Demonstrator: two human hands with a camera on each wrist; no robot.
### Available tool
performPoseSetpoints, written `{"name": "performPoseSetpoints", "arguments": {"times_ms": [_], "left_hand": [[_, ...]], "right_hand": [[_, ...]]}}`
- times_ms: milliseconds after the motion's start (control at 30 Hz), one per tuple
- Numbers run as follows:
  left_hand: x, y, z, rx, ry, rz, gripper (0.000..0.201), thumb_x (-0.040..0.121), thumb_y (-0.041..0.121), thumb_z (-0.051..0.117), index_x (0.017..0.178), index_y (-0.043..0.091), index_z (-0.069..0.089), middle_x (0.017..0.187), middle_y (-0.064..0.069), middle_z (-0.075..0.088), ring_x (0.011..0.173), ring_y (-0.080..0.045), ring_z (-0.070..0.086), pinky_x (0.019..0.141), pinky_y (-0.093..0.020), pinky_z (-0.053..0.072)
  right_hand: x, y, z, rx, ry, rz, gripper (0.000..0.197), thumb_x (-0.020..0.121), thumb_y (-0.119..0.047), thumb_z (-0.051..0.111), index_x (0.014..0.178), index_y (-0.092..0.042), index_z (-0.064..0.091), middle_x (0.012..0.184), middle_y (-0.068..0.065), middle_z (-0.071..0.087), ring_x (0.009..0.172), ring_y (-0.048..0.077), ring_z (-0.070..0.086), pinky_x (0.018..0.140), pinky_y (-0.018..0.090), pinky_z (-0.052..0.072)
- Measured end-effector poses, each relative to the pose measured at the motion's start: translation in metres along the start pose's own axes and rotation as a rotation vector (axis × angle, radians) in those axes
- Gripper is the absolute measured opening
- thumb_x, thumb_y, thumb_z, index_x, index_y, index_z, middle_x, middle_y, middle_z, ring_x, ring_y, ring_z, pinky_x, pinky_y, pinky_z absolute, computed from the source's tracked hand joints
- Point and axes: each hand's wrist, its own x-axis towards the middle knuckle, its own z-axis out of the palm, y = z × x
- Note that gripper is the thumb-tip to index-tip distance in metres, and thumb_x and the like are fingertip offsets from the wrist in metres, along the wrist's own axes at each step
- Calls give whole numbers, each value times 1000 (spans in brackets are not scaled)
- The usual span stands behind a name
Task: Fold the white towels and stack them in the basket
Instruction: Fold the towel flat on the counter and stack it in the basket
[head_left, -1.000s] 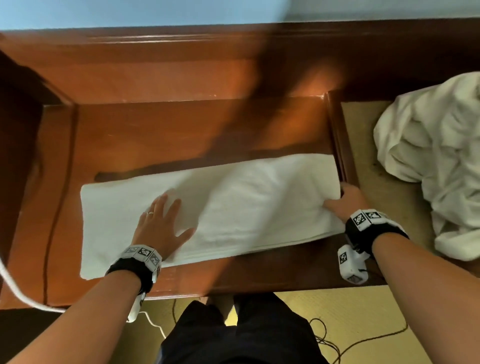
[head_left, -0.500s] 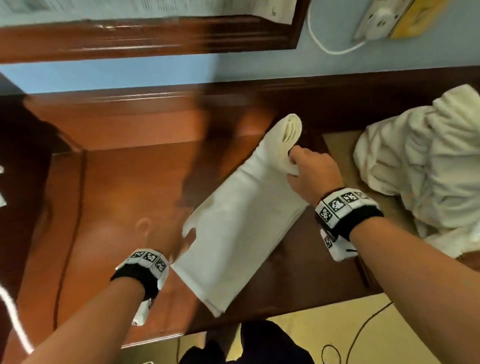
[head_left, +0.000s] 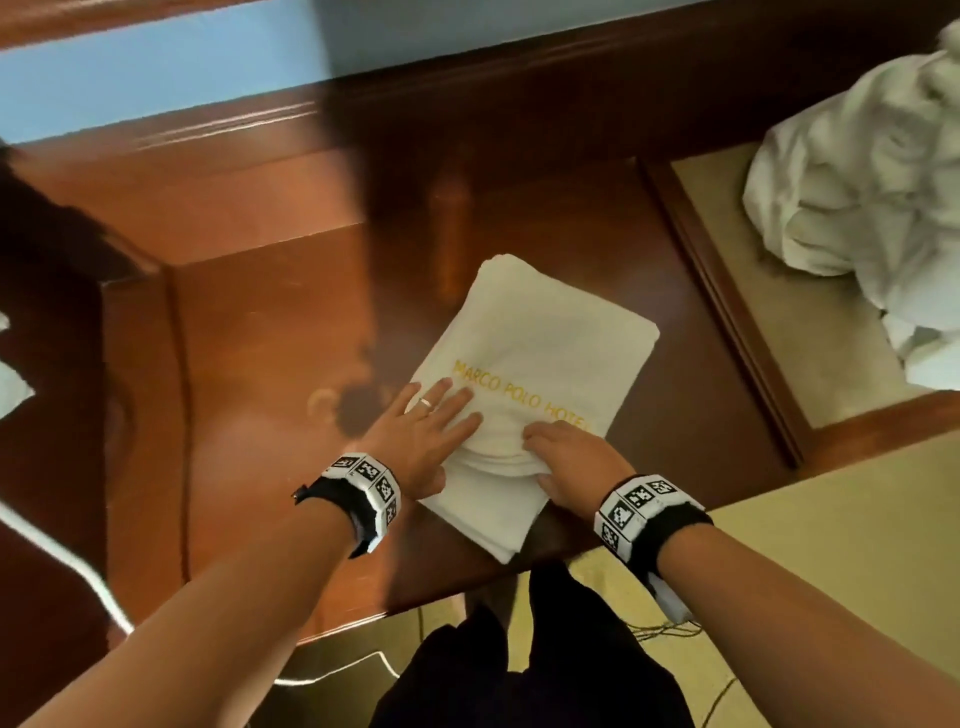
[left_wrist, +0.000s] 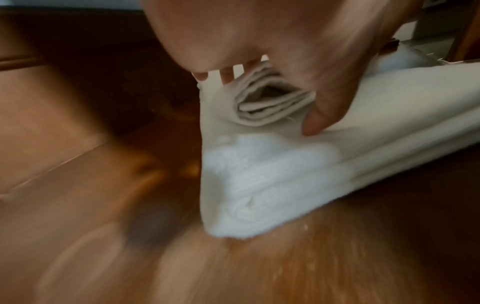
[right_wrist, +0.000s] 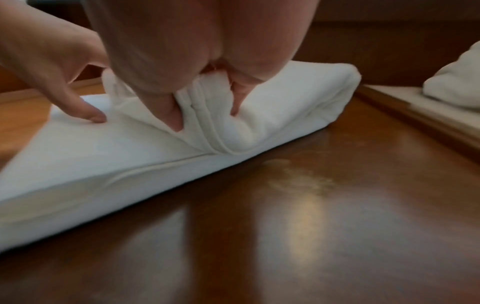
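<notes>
White terry cloth, a thick hotel towel (head_left: 535, 364) with yellow stitched lettering, lay under both hands as a compact folded block on the glossy reddish-brown wooden worktop (head_left: 270, 364). A second before, it had been a long flat strip spread from one hand to the other; half a second before, the right hand had been lifting its far end up and over. That end had since come down on the near part, so the strip was now about half as long and much thicker, its lettered face up. The left hand (head_left: 431, 426) rested flat with fingers straight and spread on the near left part of the top layer, its thumb (left_wrist: 319, 121) pressed down at the towel's side; it was pressing, not grasping. The right hand (head_left: 566, 452), just beside it, had its fingers curled over the bundled hems of the upper layer and its thumb (right_wrist: 174, 117) dug in under them, pinching those edges together. The fold was therefore made but not settled: the hems still bulged up between the hands and wanted flattening or squaring. No basket showed in any view, so stacking was not yet begun. Well to the right of the right hand, on a tan inset surface, a crumpled heap of unfolded white towels (head_left: 857, 192) waited, so most of the task seemed still ahead.
</notes>
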Motion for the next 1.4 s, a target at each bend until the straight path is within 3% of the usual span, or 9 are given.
{"name": "performPoseSetpoints", "arguments": {"times_ms": [167,300,433,633,800,967,1200,1333,1400], "left_hand": [[46,12,-17,36,13,-15,57,67,21,69,124,18,64,129,-11,63,113,-37,62,92,-54,49],[72,16,-50,-103,228,-87,33,78,13,57,110,11,65,99,-11,67,86,-36,62,73,-43,47],[48,12,-58,-102,507,-90,24,73,15,60,96,7,66,89,-14,59,74,-33,53,61,-40,43],[7,12,5,-31,239,-9,35,62,14,77,91,12,57,87,-10,54,72,-33,53,55,-40,45],[5,23,4,-83,322,1,27,69,15,65,91,11,50,86,-12,52,70,-33,50,52,-39,44],[-8,37,18,-108,177,1,48,72,40,80,102,18,50,97,-8,53,80,-30,56,55,-39,52],[-4,44,17,-164,122,-86,47,79,42,75,109,20,47,103,-7,51,88,-31,58,47,-39,54],[-9,47,14,-151,125,-124,52,77,56,72,108,19,51,100,-7,53,84,-30,57,51,-37,49],[-9,50,14,-148,137,-139,48,77,46,75,106,18,50,98,-9,54,83,-32,58,52,-39,49]], "right_hand": [[0,49,-32,-32,76,162,41,88,-8,59,129,-10,60,148,3,46,130,27,48,99,43,48],[-8,77,-53,-81,342,216,35,69,2,69,103,-5,69,102,15,66,87,40,61,68,46,55],[-31,57,-47,-133,524,129,28,69,-19,58,96,-10,62,93,10,57,79,31,51,65,37,45],[-45,41,14,-201,223,132,33,58,-14,80,87,-13,65,89,7,60,77,30,56,57,39,51],[-51,35,2,-174,356,159,27,62,-12,69,86,-10,58,88,9,55,75,31,51,59,39,47],[-70,33,24,-225,198,162,34,66,-19,75,94,-16,56,91,7,55,78,29,53,58,38,47],[-64,26,17,-177,426,98,18,71,-20,53,87,-11,55,85,10,54,73,30,49,56,40,45],[-71,22,21,-129,548,21,14,73,-14,57,84,-7,60,87,10,56,75,30,48,62,42,46],[-73,23,26,-86,557,35,15,73,-11,59,86,-7,61,89,10,58,77,30,49,65,41,47]]}}
